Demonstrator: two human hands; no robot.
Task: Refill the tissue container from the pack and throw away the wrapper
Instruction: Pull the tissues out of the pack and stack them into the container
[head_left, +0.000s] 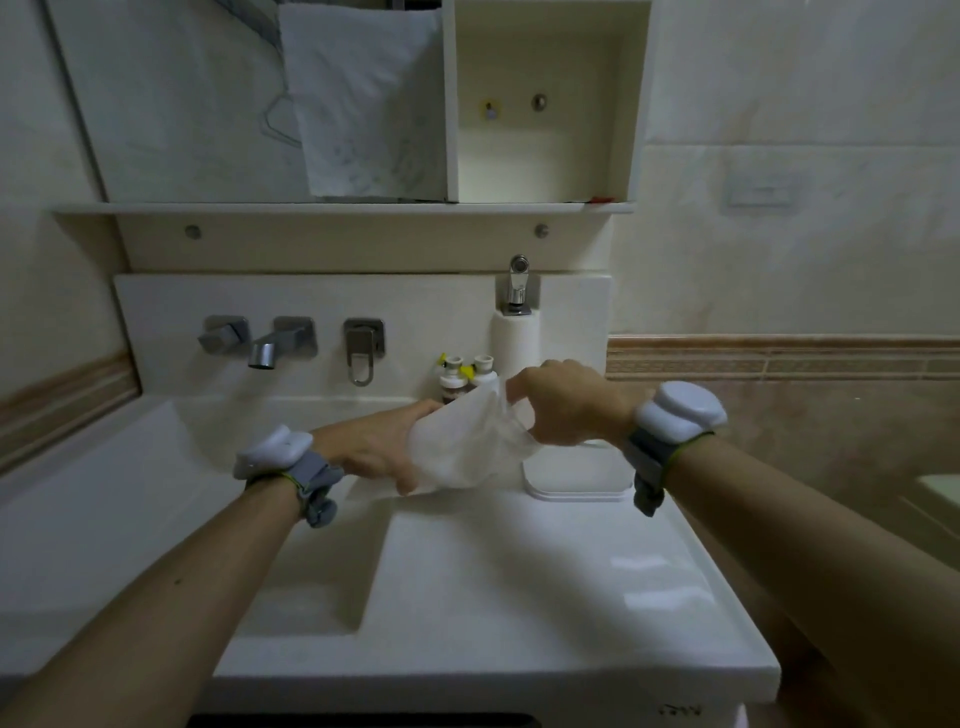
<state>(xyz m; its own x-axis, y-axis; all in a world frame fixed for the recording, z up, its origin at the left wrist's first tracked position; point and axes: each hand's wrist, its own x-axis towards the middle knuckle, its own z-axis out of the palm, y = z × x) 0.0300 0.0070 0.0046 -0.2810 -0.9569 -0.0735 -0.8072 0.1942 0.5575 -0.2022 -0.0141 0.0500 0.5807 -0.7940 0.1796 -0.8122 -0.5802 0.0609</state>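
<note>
Both hands' fingers apparently grip the wrapper (462, 447).

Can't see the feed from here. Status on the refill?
Left hand grips the pack, right hand pinches its wrapper. Pack above counter, beside container. Nothing in the way.

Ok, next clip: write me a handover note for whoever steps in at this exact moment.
Left hand grips the tissue pack from its left side; right hand pinches the clear wrapper at the pack's top right.
Pack is held above the sink counter, beside the white tissue container by the back wall.
Done: pack picked up, wrapper apparently being opened.
Left: get the tissues out, load the container, bin the wrapper.
</note>
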